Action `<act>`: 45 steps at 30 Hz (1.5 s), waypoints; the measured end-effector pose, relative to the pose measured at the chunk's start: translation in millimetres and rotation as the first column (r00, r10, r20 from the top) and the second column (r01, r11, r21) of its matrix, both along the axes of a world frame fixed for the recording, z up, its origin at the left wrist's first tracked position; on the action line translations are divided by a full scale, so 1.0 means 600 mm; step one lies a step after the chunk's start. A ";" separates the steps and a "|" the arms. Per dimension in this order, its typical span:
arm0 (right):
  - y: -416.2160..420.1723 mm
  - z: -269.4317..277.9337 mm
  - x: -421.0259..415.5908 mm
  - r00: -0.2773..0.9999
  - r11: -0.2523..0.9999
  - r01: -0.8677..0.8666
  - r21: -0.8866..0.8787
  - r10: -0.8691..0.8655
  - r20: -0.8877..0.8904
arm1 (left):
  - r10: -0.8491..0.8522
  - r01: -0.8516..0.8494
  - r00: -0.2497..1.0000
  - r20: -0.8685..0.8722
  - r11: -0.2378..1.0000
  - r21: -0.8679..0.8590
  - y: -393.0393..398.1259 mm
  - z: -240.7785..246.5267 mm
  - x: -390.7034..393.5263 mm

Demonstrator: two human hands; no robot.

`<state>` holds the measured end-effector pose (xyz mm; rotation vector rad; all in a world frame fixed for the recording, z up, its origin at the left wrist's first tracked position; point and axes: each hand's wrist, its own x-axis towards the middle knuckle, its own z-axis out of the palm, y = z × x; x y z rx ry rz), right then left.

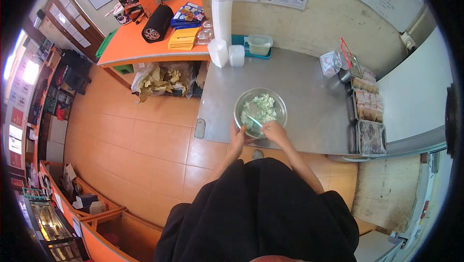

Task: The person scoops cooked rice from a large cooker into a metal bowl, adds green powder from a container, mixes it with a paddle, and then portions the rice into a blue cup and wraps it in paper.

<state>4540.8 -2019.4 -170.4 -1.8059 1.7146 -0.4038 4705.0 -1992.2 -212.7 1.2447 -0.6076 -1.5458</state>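
A round stainless steel bowl (283, 103) stands near the front edge of the steel table (308, 99). Inside it lies a pale green, lumpy mixture (264, 105), heaped toward the far side. My left hand (237, 137) grips the bowl's near left rim. In my right hand (274, 131), over the near right rim, is the handle of a light-coloured utensil (254, 120); its tip is in the mixture, and its exact kind cannot be told.
Behind the bowl stand stacked clear plastic cups (222, 15) and a lidded plastic container (260, 44). Packaged food trays (368, 104) line the right side. An orange counter (125, 46) holds a black speaker (157, 23) and yellow packets (184, 38).
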 end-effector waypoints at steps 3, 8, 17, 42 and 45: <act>-0.015 -0.005 -0.061 0.990 0.990 0.141 -0.019 -0.141 0.014 | -0.038 0.037 0.994 -0.107 0.999 -0.013 0.002 -0.001 -0.008; -0.088 -0.092 -0.040 0.950 0.959 0.279 -0.054 -0.268 0.159 | -0.094 0.096 0.992 -0.085 0.995 0.016 0.009 0.034 -0.046; 0.031 0.044 -0.007 0.891 0.975 -0.214 -0.066 0.167 -0.423 | -0.020 0.016 0.982 -0.187 1.000 -0.022 0.007 -0.019 -0.017; -0.205 0.060 -0.110 0.920 0.975 0.023 0.219 0.065 -0.387 | -0.057 0.057 0.996 -0.066 0.998 0.001 0.005 0.016 -0.044; -0.199 0.059 -0.152 0.992 0.753 0.091 0.652 -0.007 -0.129 | -0.037 0.037 0.999 -0.023 0.999 -0.030 0.011 0.008 -0.050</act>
